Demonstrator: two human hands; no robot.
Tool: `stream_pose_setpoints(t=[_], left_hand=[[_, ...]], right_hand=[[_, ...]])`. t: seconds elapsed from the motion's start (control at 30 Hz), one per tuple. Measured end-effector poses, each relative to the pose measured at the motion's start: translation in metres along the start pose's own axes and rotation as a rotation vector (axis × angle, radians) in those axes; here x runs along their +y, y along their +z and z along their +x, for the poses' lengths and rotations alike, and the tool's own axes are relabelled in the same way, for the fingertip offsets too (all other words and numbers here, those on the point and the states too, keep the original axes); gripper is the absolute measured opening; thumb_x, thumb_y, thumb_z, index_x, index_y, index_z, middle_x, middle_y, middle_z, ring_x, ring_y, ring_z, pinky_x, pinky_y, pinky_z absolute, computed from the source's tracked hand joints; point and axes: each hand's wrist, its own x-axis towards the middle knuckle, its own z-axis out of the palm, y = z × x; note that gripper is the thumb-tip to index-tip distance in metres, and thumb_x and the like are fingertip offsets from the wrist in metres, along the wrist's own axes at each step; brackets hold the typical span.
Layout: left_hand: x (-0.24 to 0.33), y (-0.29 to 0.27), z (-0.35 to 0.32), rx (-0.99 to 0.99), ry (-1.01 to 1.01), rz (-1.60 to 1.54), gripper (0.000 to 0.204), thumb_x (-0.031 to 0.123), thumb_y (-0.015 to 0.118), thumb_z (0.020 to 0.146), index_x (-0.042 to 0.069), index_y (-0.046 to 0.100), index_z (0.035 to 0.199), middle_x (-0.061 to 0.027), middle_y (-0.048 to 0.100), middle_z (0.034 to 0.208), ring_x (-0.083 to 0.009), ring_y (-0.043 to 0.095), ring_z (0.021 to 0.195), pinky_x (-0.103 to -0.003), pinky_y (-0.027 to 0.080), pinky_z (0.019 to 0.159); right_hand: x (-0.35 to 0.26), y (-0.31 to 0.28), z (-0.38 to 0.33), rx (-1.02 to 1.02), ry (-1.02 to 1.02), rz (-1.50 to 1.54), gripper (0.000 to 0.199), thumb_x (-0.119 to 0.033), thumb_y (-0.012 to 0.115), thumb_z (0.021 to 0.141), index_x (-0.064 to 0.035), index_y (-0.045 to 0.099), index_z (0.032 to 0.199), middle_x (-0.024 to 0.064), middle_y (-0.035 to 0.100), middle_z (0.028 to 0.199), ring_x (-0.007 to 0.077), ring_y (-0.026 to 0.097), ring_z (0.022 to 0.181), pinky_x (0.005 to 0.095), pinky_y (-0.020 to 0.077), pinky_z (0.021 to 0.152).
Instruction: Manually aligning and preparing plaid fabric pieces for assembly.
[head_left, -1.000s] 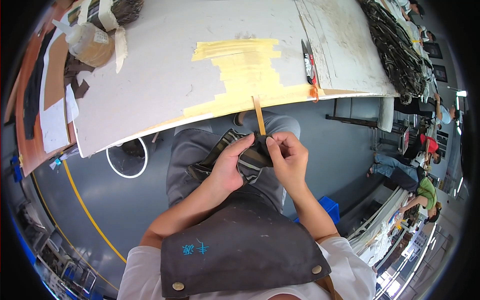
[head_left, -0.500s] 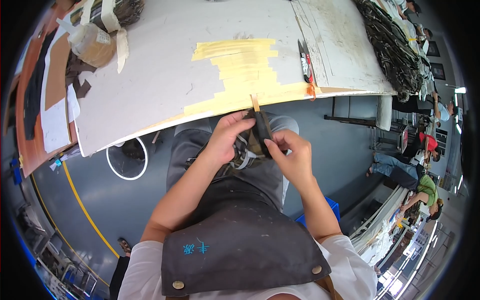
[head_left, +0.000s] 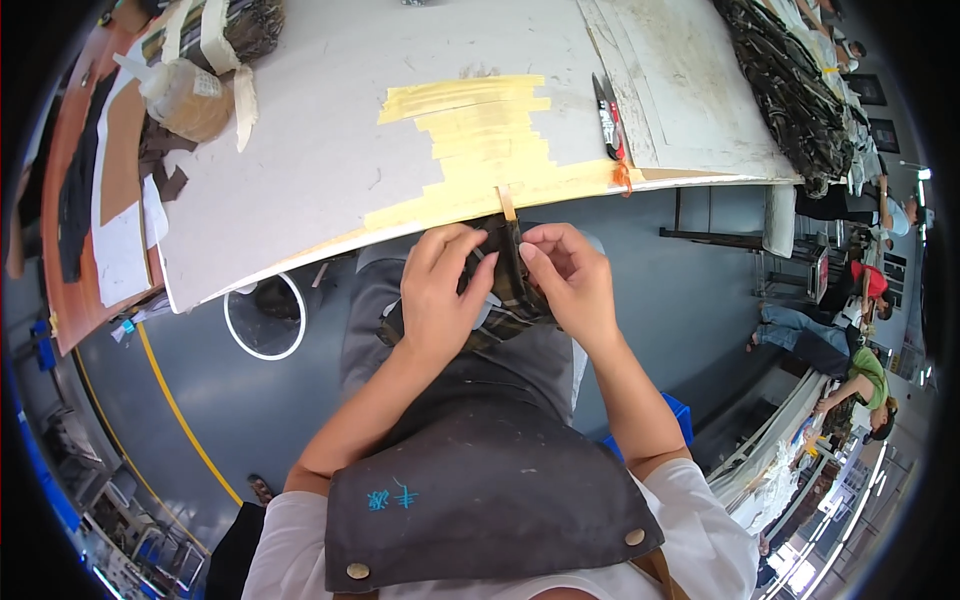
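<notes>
A dark fabric piece [head_left: 508, 262] with a brownish plaid or camouflage pattern hangs between my hands, just off the table's near edge and over my lap. A narrow tan strip [head_left: 507, 203] runs from the taped edge down to the top of it. My left hand [head_left: 440, 285] grips the fabric's left side with bent fingers, its thumb pointing up along the cloth. On the other side, my right hand [head_left: 574, 283] pinches the upper right edge between thumb and forefinger. Loose grey and patterned folds lie below; my fingers partly hide them.
Yellow tape [head_left: 470, 130] covers part of the pale tabletop [head_left: 310, 130]. Red-and-black snips [head_left: 608, 118] lie to its right, a glue bottle [head_left: 190, 100] at far left. Dark bundled material [head_left: 785, 85] is piled far right. A white-rimmed bin [head_left: 265, 315] stands on the floor.
My right hand has moved up along the fabric and now pinches near its top. My left hand has shifted slightly left and lower, and the piece spreads wider.
</notes>
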Motion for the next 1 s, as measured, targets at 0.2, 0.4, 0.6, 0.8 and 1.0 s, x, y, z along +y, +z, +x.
stream_pose_setpoints(t=[0.2,0.4,0.6,0.8,1.0], left_hand=[[0.012,0.000,0.002,-0.187,-0.402,-0.520,0.012,0.002,0.065,0.077,-0.002,0.061,0.087,-0.0057,0.061,0.075,-0.0083,0.057,0.064,-0.020,0.045,0.057],[0.009,-0.006,0.011,-0.302,-0.634,-0.659,0.009,0.004,0.059,0.084,-0.003,0.061,0.088,-0.0039,0.062,0.073,-0.0083,0.058,0.064,-0.021,0.045,0.058],[0.010,-0.011,0.016,-0.353,-0.682,-0.674,0.011,0.006,0.057,0.085,-0.003,0.062,0.090,-0.0071,0.063,0.074,-0.0104,0.059,0.065,-0.022,0.045,0.058],[0.008,-0.011,0.015,-0.344,-0.667,-0.738,0.010,0.005,0.057,0.085,-0.003,0.061,0.088,-0.0067,0.063,0.075,-0.0100,0.058,0.067,-0.022,0.046,0.061],[0.007,-0.009,0.014,-0.343,-0.544,-0.645,0.009,0.004,0.057,0.085,-0.003,0.060,0.087,-0.0049,0.062,0.077,-0.0084,0.059,0.069,-0.021,0.048,0.063]], right_hand=[[0.003,0.002,0.004,-0.045,0.032,0.094,0.010,-0.004,0.064,0.081,-0.0005,0.059,0.088,0.0006,0.062,0.072,0.0007,0.050,0.058,0.0165,0.0406,0.052],[0.007,-0.001,0.007,-0.112,0.048,0.109,0.011,-0.005,0.061,0.083,-0.0005,0.056,0.092,-0.0001,0.059,0.076,0.0022,0.053,0.065,0.0162,0.0419,0.056],[0.011,-0.003,0.009,-0.165,0.018,0.114,0.013,-0.004,0.061,0.083,0.0004,0.055,0.093,0.0010,0.058,0.079,0.0031,0.052,0.066,0.0172,0.0420,0.056],[0.004,-0.006,0.012,-0.230,0.134,0.346,0.013,-0.003,0.061,0.083,0.0017,0.054,0.093,0.0020,0.058,0.080,0.0040,0.053,0.065,0.0172,0.0422,0.056],[0.008,-0.005,0.012,-0.208,0.074,0.235,0.011,-0.001,0.058,0.083,0.0024,0.055,0.093,0.0022,0.059,0.079,0.0042,0.053,0.064,0.0172,0.0423,0.056]])
